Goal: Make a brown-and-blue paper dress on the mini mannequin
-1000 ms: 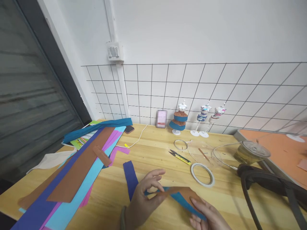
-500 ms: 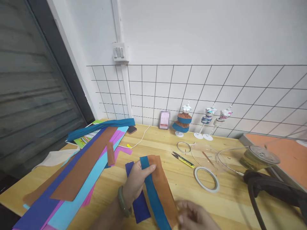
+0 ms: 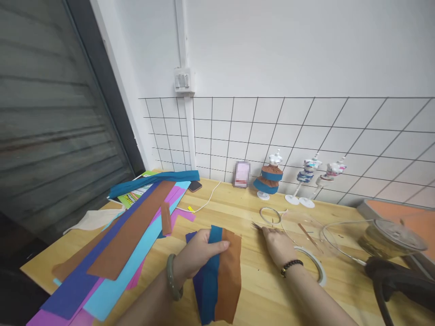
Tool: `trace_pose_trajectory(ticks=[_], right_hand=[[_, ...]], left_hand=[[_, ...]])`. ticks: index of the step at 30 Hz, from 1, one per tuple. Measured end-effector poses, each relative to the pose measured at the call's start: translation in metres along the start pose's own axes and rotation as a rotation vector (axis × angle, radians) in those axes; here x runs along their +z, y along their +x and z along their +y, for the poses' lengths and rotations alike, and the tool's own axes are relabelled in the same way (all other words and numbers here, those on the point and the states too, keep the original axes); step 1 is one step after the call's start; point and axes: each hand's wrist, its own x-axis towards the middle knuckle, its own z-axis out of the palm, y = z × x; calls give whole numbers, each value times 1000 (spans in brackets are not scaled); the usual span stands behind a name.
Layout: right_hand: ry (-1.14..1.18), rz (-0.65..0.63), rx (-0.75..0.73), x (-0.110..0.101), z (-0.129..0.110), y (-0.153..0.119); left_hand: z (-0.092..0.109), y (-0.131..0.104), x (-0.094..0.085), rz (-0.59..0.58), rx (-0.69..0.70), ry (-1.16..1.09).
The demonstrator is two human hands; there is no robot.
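My left hand (image 3: 200, 253), with a jade bangle at the wrist, pinches the upper part of a blue and brown strip (image 3: 229, 271), thumb on its front. A dark blue piece (image 3: 200, 280) shows behind and beside that strip. Over on the right, my right hand (image 3: 277, 244), wearing a black bead bracelet, is closed over the thread snips (image 3: 257, 226); only their dark tips stick out to the left. A roll of white tape (image 3: 317, 267) lies partly under the right wrist.
Coloured strips (image 3: 132, 231) are piled on the left of the wooden table (image 3: 234, 213). Small dress forms (image 3: 268, 179) and a pink card (image 3: 242, 174) stand at the back. A thin ring (image 3: 270, 215), a clear reel (image 3: 392, 235) and a black-handled tool (image 3: 397, 276) lie to the right.
My right hand has left the strip's lower edge and moved up and right onto the snips. The strip now hangs straighter from my left hand. The view has shifted slightly.
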Motion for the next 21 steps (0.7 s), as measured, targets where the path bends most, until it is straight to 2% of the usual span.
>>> trace_pose_trajectory(ticks=[5,12,17,21], right_hand=[[155,-78,-4,-23,-23,-25],[551,-298,21,-53,-61,-95],[712,-407,-7,-53,-68,-116],[747,-426,7,-44,-63,-123]], left_hand=[[3,3,-3,-7,-30,127],[7,7,3,-239,-53,239],[6,7,10,-361,-57,314],[2,8,11,-393,-54,374]])
